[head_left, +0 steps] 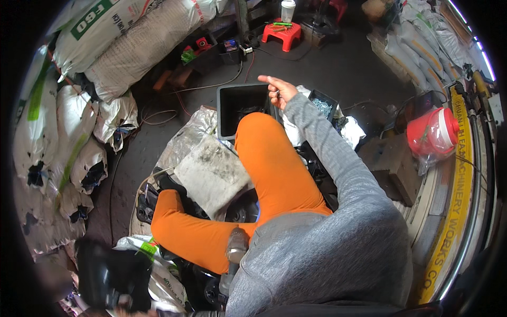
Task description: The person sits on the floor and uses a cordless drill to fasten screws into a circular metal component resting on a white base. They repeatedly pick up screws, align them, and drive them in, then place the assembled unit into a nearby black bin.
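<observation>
My right hand (281,92) is stretched forward over the far right corner of a black bin (222,113). Its index finger points to the left and the other fingers are loosely bent, with nothing seen in them. At the lower left, my left hand (125,306) shows only in part and is blurred, at the near edge of a glossy black plastic part (113,272) that it appears to grip. A stained whitish sheet (214,171) lies in front of me beside my orange-clad knee. Dark contents inside the bin cannot be made out.
Stacked white sacks (142,47) line the left. A small tray of metal screws (323,103) stands beside the bin. Farther off is a red stool (282,34) with a cup. A red jug (430,132) sits at right near a yellow beam (449,222). Cables cross the floor.
</observation>
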A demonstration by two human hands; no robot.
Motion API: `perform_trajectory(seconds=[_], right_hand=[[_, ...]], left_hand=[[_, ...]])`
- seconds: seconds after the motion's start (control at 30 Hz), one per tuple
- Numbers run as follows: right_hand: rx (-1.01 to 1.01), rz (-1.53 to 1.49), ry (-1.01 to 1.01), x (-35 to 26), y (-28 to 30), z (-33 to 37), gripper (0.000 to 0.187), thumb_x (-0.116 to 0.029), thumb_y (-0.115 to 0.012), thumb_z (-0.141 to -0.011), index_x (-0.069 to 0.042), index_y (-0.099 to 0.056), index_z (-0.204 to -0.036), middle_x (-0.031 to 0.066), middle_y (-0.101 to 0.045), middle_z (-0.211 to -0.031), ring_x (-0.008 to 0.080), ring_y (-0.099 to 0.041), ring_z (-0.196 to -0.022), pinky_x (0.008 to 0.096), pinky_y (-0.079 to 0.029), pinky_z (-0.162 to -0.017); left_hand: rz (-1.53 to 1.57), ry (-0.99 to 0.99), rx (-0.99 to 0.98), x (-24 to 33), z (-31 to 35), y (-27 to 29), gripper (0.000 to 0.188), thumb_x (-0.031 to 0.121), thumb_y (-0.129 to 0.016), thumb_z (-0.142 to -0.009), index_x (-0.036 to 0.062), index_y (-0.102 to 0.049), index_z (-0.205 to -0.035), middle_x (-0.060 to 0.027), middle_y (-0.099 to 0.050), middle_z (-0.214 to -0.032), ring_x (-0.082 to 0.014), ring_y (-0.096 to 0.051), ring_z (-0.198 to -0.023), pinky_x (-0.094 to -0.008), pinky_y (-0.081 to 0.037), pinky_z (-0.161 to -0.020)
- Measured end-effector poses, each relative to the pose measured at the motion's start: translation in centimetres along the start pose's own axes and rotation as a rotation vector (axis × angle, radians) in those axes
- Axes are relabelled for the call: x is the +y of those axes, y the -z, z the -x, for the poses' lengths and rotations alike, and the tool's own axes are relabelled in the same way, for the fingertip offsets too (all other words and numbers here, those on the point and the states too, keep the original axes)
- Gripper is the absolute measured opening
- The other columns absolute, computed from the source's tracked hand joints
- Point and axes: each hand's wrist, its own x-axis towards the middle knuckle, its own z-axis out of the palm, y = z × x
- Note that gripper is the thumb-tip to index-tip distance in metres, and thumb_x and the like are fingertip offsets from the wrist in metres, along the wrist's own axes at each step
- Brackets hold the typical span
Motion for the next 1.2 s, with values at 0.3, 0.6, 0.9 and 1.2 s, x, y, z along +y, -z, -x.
perform_trajectory(seconds=[0.3, 0.6, 0.9, 1.2], right_hand=[[0.019, 0.939, -0.374, 13.1, 9.0, -15.0, 0.033, -0.028, -0.061, -0.089, -0.015, -0.063, -0.120, 0.0062, -0.063, -0.078, 0.0207, -0.062, -0.072, 0.0352, -0.052, -0.064], [-0.565, 2.095, -0.292, 20.7, 6.9, -21.6, 0.039, -0.020, -0.054, -0.089, -0.021, -0.057, -0.129, 0.0107, -0.061, -0.124, 0.0276, -0.060, -0.112, 0.0407, -0.049, -0.092], [-0.403, 2.165, -0.167, 19.7, 7.4, -22.4, 0.033, -0.031, -0.050, -0.086, -0.012, -0.069, -0.105, 0.0147, -0.068, -0.106, 0.0318, -0.064, -0.101, 0.0441, -0.050, -0.088], [-0.321, 0.994, -0.107, 1.7, -4.5, -9.4, 0.047, -0.044, -0.072, -0.080, -0.001, -0.071, -0.100, 0.0135, -0.069, -0.099, 0.0201, -0.064, -0.092, 0.0333, -0.048, -0.084]], left_hand=[[0.722, 1.457, -0.673, 8.1, 17.0, -25.7, 0.040, 0.036, -0.057, -0.094, 0.0029, -0.058, -0.116, -0.0073, -0.062, -0.108, -0.0200, -0.060, -0.092, -0.0348, -0.050, -0.082], [-0.295, 0.325, -1.251, 9.3, 17.9, -25.3, 0.053, 0.020, -0.068, -0.084, 0.0022, -0.050, -0.131, -0.0193, -0.049, -0.128, -0.0333, -0.048, -0.116, -0.0403, -0.038, -0.100], [0.247, 1.102, -1.394, 17.0, 6.7, -12.4, 0.044, 0.001, -0.055, -0.091, -0.0002, -0.048, -0.134, -0.0062, -0.062, -0.106, -0.0114, -0.057, -0.097, -0.0249, -0.046, -0.087], [-0.249, 0.293, -1.624, 19.1, 13.0, -2.9, 0.073, 0.018, -0.073, -0.064, 0.0106, -0.049, -0.132, -0.0183, -0.059, -0.103, -0.0369, -0.063, -0.088, -0.0433, -0.052, -0.073]])
